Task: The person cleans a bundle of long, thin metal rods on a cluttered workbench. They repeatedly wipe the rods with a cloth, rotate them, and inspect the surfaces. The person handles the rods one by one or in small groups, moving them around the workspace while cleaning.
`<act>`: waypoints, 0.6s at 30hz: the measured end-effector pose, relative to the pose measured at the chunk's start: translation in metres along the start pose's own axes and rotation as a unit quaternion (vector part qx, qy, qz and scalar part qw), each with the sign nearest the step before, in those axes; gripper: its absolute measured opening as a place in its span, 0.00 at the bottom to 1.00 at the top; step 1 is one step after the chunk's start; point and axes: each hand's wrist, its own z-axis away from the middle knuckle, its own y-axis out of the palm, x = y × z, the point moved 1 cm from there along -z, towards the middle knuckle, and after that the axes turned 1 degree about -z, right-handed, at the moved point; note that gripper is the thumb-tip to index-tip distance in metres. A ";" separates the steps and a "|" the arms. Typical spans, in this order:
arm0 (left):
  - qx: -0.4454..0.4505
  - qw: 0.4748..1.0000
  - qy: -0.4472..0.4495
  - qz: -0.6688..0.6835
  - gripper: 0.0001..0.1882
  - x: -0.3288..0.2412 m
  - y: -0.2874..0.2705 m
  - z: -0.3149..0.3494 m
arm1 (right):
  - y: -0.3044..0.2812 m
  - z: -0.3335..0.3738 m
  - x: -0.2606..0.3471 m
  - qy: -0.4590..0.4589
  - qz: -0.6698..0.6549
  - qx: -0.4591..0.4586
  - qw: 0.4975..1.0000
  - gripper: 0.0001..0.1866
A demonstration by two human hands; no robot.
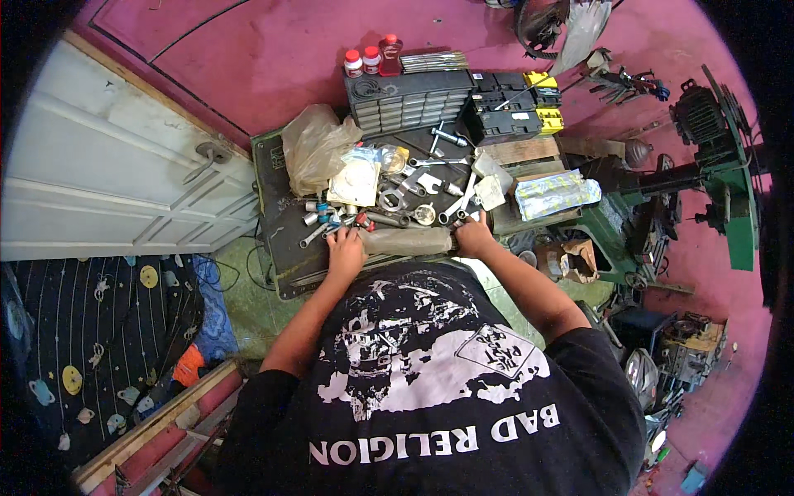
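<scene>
Both hands on a long grey-brown cylindrical part lying crosswise at the near edge of the dark work mat. Left hand is clasped over its left end, fingers curled on top. Right hand wraps the right end; the grip looks closed, but the fingertips are too small to make out clearly. Part sits level, roughly parallel to the mat's near edge, between the two hands. Just behind it: a scatter of sockets, with spanners and other loose metal bits, some touching each other. A crumpled clear plastic bag sits at the mat's back left, a flat white packet just beside it. Behind those, a dark small-parts drawer cabinet with three red-capped bottles on top, and a black-and-yellow organiser case to its right. A wrapped blue-and-white bundle lies on a wooden board right of the mat. White panelled door leans at far left, green machine frame at far right, well apart from the hands. Floor is red-pink.
</scene>
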 end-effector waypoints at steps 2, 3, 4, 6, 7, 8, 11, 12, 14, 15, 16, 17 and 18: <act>-0.004 1.000 -0.001 -0.004 0.22 0.001 0.000 0.000 | -0.006 -0.001 -0.003 0.000 -0.001 -0.016 1.000 0.34; -0.006 1.000 0.000 -0.006 0.22 0.001 0.001 0.000 | -0.007 -0.001 -0.005 0.001 -0.002 -0.024 1.000 0.33; -0.002 1.000 -0.003 -0.001 0.23 0.001 0.001 0.000 | -0.007 -0.001 -0.008 -0.008 0.011 -0.040 0.999 0.28; 0.006 1.000 -0.007 0.008 0.23 0.003 0.003 -0.001 | -0.020 -0.006 -0.016 -0.011 -0.023 0.026 0.999 0.25; 0.003 1.000 -0.012 0.020 0.23 0.004 0.003 -0.002 | -0.029 -0.008 -0.021 -0.014 -0.040 0.059 0.997 0.23; 0.001 0.999 -0.014 0.033 0.24 0.004 0.004 -0.003 | -0.039 -0.007 -0.022 -0.007 -0.028 0.040 0.999 0.21; 0.002 0.998 -0.033 0.056 0.24 0.005 0.002 -0.002 | -0.097 -0.004 -0.020 -0.047 -0.043 0.083 0.994 0.20; 0.004 0.998 -0.033 0.061 0.24 0.004 0.002 -0.004 | -0.099 -0.009 -0.026 -0.042 -0.051 0.071 0.995 0.19; 0.006 0.998 -0.036 0.060 0.23 0.004 0.003 -0.006 | -0.112 -0.019 -0.024 -0.031 -0.016 0.108 0.994 0.19; 0.006 0.997 -0.041 0.059 0.23 0.006 0.004 -0.007 | -0.127 -0.015 -0.020 -0.033 -0.001 0.099 0.995 0.18; -0.003 0.997 -0.045 0.066 0.23 0.007 0.005 -0.006 | -0.139 -0.014 -0.015 -0.037 0.013 0.121 0.992 0.19; -0.011 0.996 -0.048 0.074 0.23 0.007 0.006 -0.006 | -0.150 -0.012 -0.011 -0.040 0.027 0.142 0.989 0.21; -0.019 0.995 -0.053 0.083 0.23 0.006 0.006 -0.005 | -0.161 -0.009 -0.006 -0.045 0.041 0.165 0.984 0.23</act>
